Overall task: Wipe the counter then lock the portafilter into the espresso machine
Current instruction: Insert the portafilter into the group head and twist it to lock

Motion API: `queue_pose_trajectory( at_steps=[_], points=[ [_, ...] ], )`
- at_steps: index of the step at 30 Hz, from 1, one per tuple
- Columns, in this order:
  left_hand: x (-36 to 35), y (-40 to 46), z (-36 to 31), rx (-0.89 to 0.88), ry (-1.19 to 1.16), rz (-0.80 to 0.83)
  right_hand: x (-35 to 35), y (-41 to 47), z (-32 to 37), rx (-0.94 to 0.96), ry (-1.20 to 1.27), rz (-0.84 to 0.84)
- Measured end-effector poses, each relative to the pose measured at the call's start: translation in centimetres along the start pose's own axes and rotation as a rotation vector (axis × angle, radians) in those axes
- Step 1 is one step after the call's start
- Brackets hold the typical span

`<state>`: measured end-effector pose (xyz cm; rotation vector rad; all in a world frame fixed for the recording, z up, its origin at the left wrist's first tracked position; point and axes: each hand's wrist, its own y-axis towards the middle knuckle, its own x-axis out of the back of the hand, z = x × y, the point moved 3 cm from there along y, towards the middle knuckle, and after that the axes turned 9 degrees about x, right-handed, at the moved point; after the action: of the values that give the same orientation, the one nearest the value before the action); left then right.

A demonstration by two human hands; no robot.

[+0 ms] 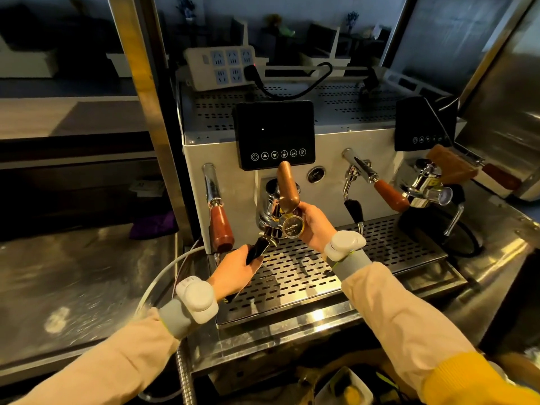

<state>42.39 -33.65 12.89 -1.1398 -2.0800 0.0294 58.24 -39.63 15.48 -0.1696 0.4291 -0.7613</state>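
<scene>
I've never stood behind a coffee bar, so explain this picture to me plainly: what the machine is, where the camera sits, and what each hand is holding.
The single picture comes from a camera worn on the person's head, looking down at their hands. The big box is an espresso machine on a steel counter. The left hand grips the black handle of the portafilter, angled up under the brewing head. The right hand is at the brewing head, beside a small pressure gauge. Below lies a slotted drip tray. A power strip sits on top.

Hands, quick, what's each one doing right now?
Left hand: closed around the black portafilter handle.
Right hand: gripping at the group head by the pressure gauge; exactly what it holds cannot be told.
</scene>
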Motion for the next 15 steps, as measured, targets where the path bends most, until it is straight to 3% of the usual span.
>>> queue_pose_trajectory(
  at_steps=[15],
  points=[
    [-1.5,-0.4,-0.5,0.053,0.039,-0.121,-0.1,-0.1,0.1,-0.031,-0.024,0.042]
  ],
)
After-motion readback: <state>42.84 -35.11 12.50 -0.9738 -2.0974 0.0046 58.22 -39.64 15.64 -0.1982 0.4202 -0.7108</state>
